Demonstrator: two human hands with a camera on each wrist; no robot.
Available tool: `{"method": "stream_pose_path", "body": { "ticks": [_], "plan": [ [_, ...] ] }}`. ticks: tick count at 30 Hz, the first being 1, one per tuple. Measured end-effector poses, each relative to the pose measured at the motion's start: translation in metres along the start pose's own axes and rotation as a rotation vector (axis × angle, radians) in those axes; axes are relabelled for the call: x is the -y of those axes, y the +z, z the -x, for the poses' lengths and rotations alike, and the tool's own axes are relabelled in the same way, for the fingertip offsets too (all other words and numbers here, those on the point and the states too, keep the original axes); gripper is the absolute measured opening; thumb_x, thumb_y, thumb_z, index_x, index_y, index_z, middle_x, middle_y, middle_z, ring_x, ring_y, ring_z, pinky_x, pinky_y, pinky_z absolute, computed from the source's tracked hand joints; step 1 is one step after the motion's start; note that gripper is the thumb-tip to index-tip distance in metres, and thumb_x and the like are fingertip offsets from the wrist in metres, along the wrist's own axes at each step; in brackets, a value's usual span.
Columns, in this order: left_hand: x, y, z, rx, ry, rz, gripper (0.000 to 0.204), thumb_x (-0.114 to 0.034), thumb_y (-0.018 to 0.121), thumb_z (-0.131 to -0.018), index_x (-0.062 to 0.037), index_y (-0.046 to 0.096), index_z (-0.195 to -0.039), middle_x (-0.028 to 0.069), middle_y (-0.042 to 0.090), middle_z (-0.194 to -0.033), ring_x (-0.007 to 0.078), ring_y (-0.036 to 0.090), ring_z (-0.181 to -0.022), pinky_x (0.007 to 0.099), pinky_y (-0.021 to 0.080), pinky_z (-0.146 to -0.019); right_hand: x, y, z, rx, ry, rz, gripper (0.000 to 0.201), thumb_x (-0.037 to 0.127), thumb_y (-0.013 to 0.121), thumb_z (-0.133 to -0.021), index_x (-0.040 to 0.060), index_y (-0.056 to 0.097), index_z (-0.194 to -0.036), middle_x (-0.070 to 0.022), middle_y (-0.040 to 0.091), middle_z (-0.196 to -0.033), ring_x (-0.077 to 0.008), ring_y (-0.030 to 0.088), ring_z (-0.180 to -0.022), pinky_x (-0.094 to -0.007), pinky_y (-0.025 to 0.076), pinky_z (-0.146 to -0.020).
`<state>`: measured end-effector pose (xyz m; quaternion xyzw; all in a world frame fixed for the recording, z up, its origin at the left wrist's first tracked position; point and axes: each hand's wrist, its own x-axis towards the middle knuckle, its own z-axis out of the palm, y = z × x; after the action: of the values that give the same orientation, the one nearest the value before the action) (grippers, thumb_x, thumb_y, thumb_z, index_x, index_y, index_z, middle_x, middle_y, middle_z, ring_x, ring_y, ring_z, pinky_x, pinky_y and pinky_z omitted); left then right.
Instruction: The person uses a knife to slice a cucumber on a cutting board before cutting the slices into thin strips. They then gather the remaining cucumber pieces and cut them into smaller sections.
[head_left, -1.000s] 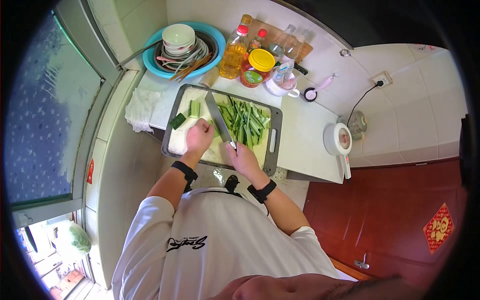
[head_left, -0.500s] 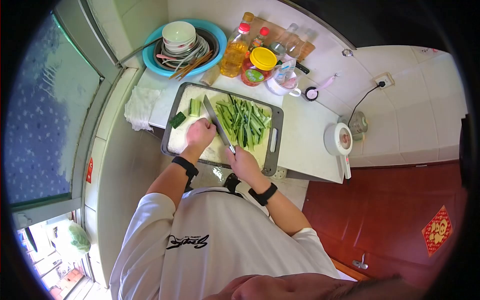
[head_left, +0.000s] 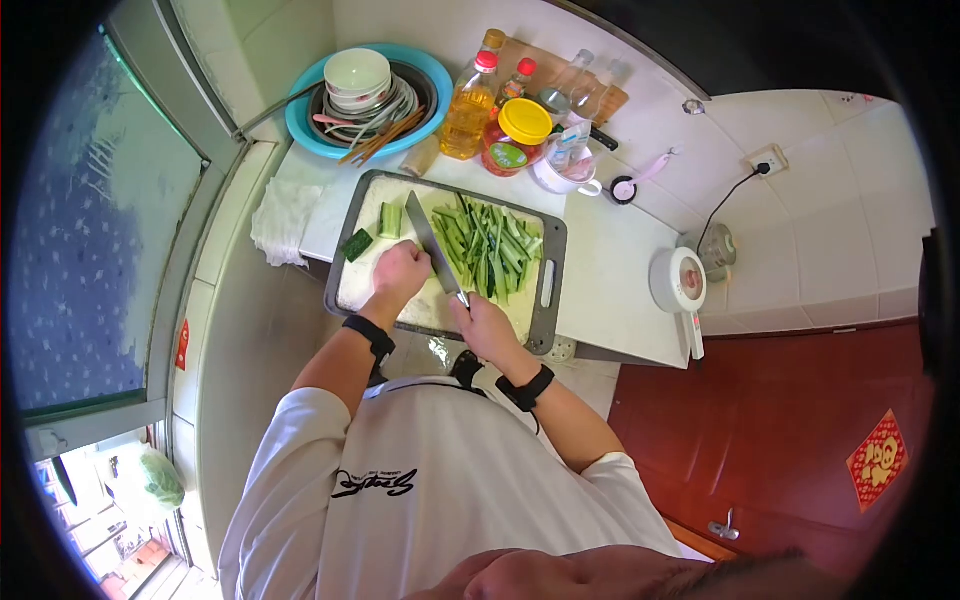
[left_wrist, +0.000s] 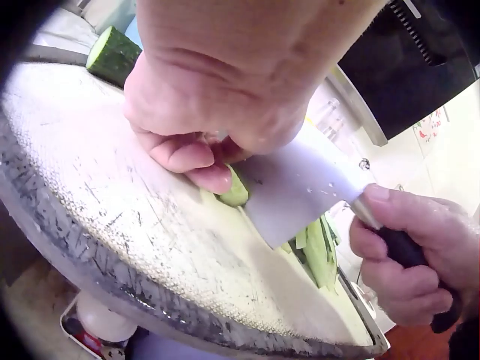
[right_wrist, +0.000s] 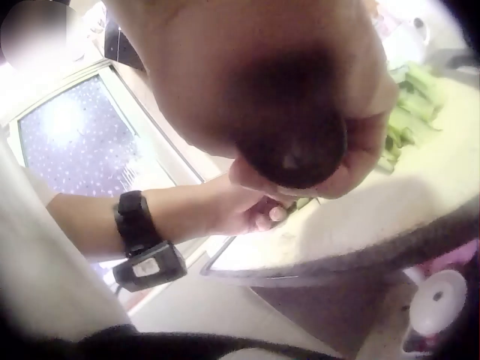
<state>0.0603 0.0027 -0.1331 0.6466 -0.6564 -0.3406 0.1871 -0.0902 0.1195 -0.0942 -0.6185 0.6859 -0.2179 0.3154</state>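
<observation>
My left hand (head_left: 401,270) is on the cutting board (head_left: 362,287), its curled fingers holding down a cucumber piece (left_wrist: 237,192). Only one end of that piece shows past the fingertips in the left wrist view. Right beside it stands the broad blade of a cleaver (left_wrist: 292,191), edge down toward the board. The cleaver's black handle (left_wrist: 402,247) is gripped by my right hand (head_left: 490,325). To the right of the blade lies a heap of cut cucumber strips (head_left: 492,245). Two cucumber chunks, one pale side up (head_left: 390,220) and one dark green (head_left: 356,244), rest beyond my left hand.
Behind the board stand a blue basin (head_left: 297,122) of bowls and chopsticks, an oil bottle (head_left: 465,122), a yellow-lidded jar (head_left: 524,120) and a white cup (head_left: 562,178). A white cloth (head_left: 283,220) hangs at the counter's left; a white-handled pot (head_left: 676,279) sits right.
The cleaver blade has shifted slightly left, closer to my left fingers, and its tip has come nearer. Both hands otherwise keep nearly the same place.
</observation>
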Motion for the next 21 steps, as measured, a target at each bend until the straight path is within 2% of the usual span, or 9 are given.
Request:
{"method": "stream_pose_path", "body": {
  "ticks": [2, 8, 12, 14, 15, 16, 18, 19, 21],
  "plan": [
    [0.0, -0.003, 0.0, 0.03, -0.03, -0.003, 0.026, -0.029, 0.058, -0.083, -0.005, 0.068, -0.088, 0.0192, 0.069, -0.088, 0.0371, 0.066, -0.087, 0.0456, 0.053, -0.078, 0.001, -0.001, 0.004, -0.021, -0.011, -0.044, 0.044, 0.038, 0.049, -0.098, -0.0023, 0.057, -0.085, -0.0263, 0.061, -0.073, -0.0452, 0.06, -0.069, -0.0506, 0.047, -0.062],
    [0.005, 0.001, -0.003, 0.041, -0.016, -0.011, 0.028, -0.03, 0.056, -0.084, -0.0043, 0.068, -0.089, 0.0204, 0.069, -0.091, 0.0381, 0.066, -0.089, 0.046, 0.052, -0.081, 0.001, -0.027, 0.049, 0.105, 0.062, -0.049, 0.042, 0.037, 0.05, -0.098, -0.0023, 0.056, -0.084, -0.0266, 0.06, -0.074, -0.045, 0.06, -0.07, -0.0501, 0.046, -0.063],
    [0.006, 0.003, 0.0, 0.004, 0.019, -0.005, 0.026, -0.027, 0.056, -0.084, -0.0026, 0.064, -0.082, 0.0207, 0.067, -0.085, 0.0395, 0.065, -0.084, 0.0471, 0.051, -0.077, -0.011, -0.016, 0.036, 0.091, 0.042, -0.093, 0.042, 0.037, 0.05, -0.099, -0.0026, 0.057, -0.087, -0.0268, 0.06, -0.074, -0.0451, 0.059, -0.07, -0.0496, 0.046, -0.063],
    [0.003, 0.003, -0.002, 0.003, -0.002, -0.019, 0.026, -0.028, 0.056, -0.084, -0.0024, 0.064, -0.083, 0.0209, 0.067, -0.086, 0.0399, 0.065, -0.085, 0.0471, 0.051, -0.077, -0.009, -0.005, 0.011, 0.057, 0.036, -0.097, 0.04, 0.034, 0.05, -0.099, -0.0028, 0.055, -0.087, -0.0225, 0.057, -0.069, -0.0387, 0.057, -0.066, -0.0449, 0.045, -0.063],
    [0.001, 0.001, -0.002, 0.003, 0.007, -0.022, 0.026, -0.028, 0.056, -0.084, -0.0024, 0.064, -0.083, 0.0209, 0.067, -0.086, 0.0399, 0.065, -0.085, 0.0471, 0.051, -0.077, -0.012, 0.001, 0.001, 0.009, -0.014, -0.075, 0.039, 0.035, 0.049, -0.1, -0.0014, 0.054, -0.086, -0.0174, 0.057, -0.065, -0.0318, 0.057, -0.057, -0.0413, 0.046, -0.057],
    [0.0, -0.001, -0.002, 0.029, -0.007, -0.028, 0.028, -0.029, 0.055, -0.085, -0.0028, 0.066, -0.087, 0.0217, 0.068, -0.089, 0.0396, 0.065, -0.088, 0.047, 0.052, -0.08, -0.015, 0.001, -0.001, 0.003, -0.02, -0.075, 0.039, 0.035, 0.049, -0.1, -0.0014, 0.054, -0.086, -0.0174, 0.057, -0.065, -0.0318, 0.057, -0.057, -0.0413, 0.046, -0.057],
    [0.001, -0.003, -0.002, 0.048, -0.027, -0.032, 0.031, -0.03, 0.054, -0.086, -0.0033, 0.068, -0.092, 0.0224, 0.068, -0.093, 0.0392, 0.065, -0.092, 0.047, 0.052, -0.083, -0.015, 0.001, -0.002, 0.06, 0.048, -0.201, 0.039, 0.036, 0.048, -0.101, 0.001, 0.052, -0.083, -0.0101, 0.055, -0.06, -0.0213, 0.053, -0.045, -0.0356, 0.044, -0.047],
    [0.001, -0.003, -0.001, 0.05, -0.022, -0.036, 0.031, -0.03, 0.054, -0.086, -0.0031, 0.068, -0.092, 0.0225, 0.068, -0.093, 0.0392, 0.065, -0.092, 0.0469, 0.052, -0.083, -0.015, -0.002, 0.005, 0.065, 0.044, -0.196, 0.039, 0.036, 0.048, -0.101, 0.001, 0.052, -0.083, -0.0101, 0.055, -0.06, -0.0213, 0.053, -0.045, -0.0356, 0.044, -0.047],
    [0.0, -0.002, -0.003, 0.045, -0.022, -0.03, 0.03, -0.029, 0.054, -0.085, -0.0029, 0.067, -0.092, 0.0226, 0.068, -0.093, 0.0392, 0.065, -0.092, 0.0469, 0.052, -0.083, -0.007, -0.019, 0.027, 0.117, 0.052, -0.14, 0.043, 0.039, 0.047, -0.1, -0.0019, 0.055, -0.087, -0.0216, 0.059, -0.066, -0.0382, 0.06, -0.06, -0.0448, 0.047, -0.058]
  ]
}}
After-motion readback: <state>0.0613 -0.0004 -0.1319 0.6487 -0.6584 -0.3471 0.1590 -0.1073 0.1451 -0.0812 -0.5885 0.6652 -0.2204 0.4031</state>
